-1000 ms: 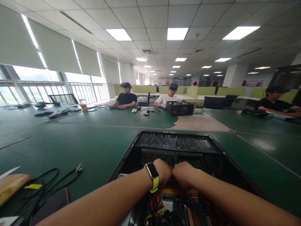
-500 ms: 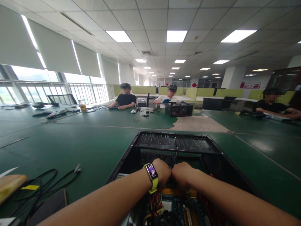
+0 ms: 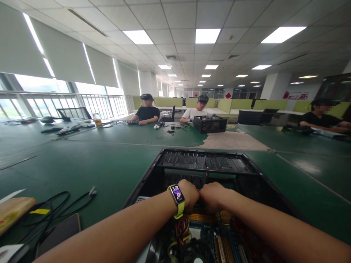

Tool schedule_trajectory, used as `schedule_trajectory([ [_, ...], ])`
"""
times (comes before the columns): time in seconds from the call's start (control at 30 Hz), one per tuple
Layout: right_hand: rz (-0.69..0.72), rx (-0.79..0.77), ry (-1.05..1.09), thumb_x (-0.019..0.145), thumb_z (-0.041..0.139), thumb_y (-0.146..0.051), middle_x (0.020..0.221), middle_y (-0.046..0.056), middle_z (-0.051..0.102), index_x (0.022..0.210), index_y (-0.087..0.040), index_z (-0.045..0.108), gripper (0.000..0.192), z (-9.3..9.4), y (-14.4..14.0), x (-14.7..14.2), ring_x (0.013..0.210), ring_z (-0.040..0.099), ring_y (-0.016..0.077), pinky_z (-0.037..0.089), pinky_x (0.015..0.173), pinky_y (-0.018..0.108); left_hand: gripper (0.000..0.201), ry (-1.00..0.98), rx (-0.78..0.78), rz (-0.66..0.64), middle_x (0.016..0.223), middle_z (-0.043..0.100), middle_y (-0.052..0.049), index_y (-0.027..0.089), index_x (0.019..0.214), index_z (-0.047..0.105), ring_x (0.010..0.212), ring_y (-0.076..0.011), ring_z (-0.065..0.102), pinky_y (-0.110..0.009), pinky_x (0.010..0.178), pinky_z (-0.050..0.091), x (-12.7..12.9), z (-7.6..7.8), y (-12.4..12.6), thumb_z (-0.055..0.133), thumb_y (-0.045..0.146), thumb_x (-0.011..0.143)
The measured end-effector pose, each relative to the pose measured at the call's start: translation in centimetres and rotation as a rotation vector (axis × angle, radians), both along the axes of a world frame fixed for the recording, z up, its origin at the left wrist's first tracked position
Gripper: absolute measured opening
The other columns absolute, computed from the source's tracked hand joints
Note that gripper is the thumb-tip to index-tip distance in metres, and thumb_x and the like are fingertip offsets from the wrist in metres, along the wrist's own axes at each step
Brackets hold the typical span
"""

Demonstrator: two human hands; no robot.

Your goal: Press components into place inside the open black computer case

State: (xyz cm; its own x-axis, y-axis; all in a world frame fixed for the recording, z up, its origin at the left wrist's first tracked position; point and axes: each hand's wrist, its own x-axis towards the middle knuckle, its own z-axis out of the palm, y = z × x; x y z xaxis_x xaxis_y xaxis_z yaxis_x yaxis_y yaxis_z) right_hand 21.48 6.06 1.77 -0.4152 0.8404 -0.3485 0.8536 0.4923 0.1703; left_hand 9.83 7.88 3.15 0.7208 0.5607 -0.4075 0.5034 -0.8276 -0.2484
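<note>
black cables [image 3: 52, 210], green table [image 3: 90, 160], distant black crate [image 3: 210, 124]

One open black metal computer case [image 3: 203, 164] on the green table; one black mesh crate [image 3: 210, 125] farther off; three seated people; one yellow-strapped smartwatch [image 3: 177, 195]; two bare hands inside the case.

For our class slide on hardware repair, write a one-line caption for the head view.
Left hand and right hand meet inside an open computer case on a green table.
</note>
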Motion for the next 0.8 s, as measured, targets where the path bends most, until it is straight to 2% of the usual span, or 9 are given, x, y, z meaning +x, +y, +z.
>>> schedule_trajectory([
  [0.17,-0.012,-0.017,-0.015,0.057,0.063,-0.028,0.089,0.015,0.067,0.090,-0.014,0.068,0.035,0.2,-0.1,-0.1,0.078,0.063,0.0313,0.051,0.062,0.037,0.038,0.018,-0.004,-0.003,0.089,0.067,-0.016,0.012,0.088,0.066,0.082,-0.0298,0.063,-0.042,0.071,0.053,0.1,0.5,-0.3,0.069,0.033,0.057],
  [0.33,-0.016,-0.019,-0.007,0.057,0.063,-0.032,0.087,0.015,0.067,0.088,-0.014,0.068,0.036,0.5,-0.1,-0.1,0.076,0.064,0.0311,0.051,0.061,0.037,0.042,0.033,-0.023,0.011,0.092,0.067,-0.016,0.012,0.090,0.066,0.083,-0.0297,0.063,-0.042,0.072,0.053,0.1,1.0,-0.3,0.072,0.033,0.055],
  [0.8,-0.035,-0.013,-0.009,0.056,0.062,-0.031,0.088,0.015,0.067,0.088,-0.012,0.068,0.037,0.4,0.0,0.0,0.077,0.064,0.0318,0.053,0.062,0.038,0.040,0.035,-0.024,0.015,0.096,0.066,-0.016,0.010,0.092,0.065,0.086,-0.0300,0.062,-0.042,0.075,0.053,0.2,0.8,-0.1,0.071,0.030,0.057],
])
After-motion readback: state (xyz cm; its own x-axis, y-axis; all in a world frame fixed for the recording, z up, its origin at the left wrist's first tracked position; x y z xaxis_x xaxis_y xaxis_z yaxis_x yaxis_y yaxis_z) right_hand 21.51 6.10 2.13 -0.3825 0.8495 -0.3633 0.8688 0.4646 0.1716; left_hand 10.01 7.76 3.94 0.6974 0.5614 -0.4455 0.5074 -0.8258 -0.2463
